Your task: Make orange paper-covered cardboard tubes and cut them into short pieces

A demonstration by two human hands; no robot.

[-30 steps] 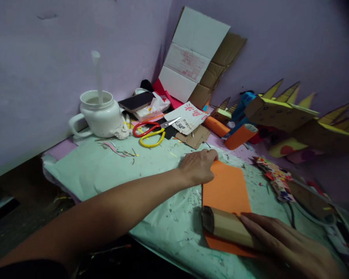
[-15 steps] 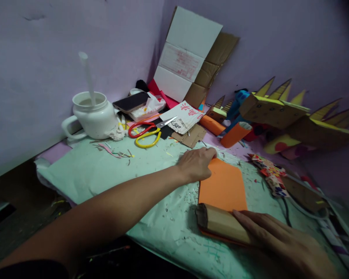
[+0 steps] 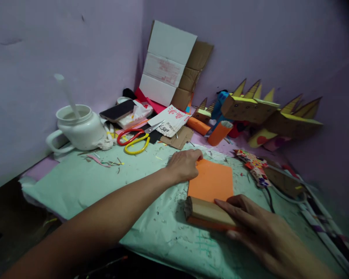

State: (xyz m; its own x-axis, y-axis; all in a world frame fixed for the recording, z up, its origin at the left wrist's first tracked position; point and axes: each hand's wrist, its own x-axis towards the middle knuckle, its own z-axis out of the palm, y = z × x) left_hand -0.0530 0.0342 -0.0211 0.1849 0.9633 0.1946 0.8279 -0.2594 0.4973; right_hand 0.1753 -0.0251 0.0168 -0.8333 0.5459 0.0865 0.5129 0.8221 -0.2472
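An orange paper sheet (image 3: 211, 180) lies on the green-covered table, its near edge running under a cardboard roll (image 3: 211, 211). Orange paper also shows along the roll's lower side. My left hand (image 3: 184, 164) presses on the sheet's far left corner, fingers curled and closed together. My right hand (image 3: 250, 217) grips the roll's right part, with fingers on top and the thumb low on its near side. The roll's left end is crumpled, and its right end is hidden by my right hand.
Scissors (image 3: 136, 141) with red and yellow handles lie beyond my left arm, near a white mug (image 3: 81, 130) with a straw. A phone (image 3: 118, 110) and folded cardboard (image 3: 168, 58) are behind. Spiked cardboard figures (image 3: 250, 108) stand back right; a flowery glue gun (image 3: 256, 168) lies right.
The view has shifted, so most things appear farther left. My right hand has changed its hold, its thumb now showing on the roll's near side, where more orange paper shows. My left hand stays at the corner.
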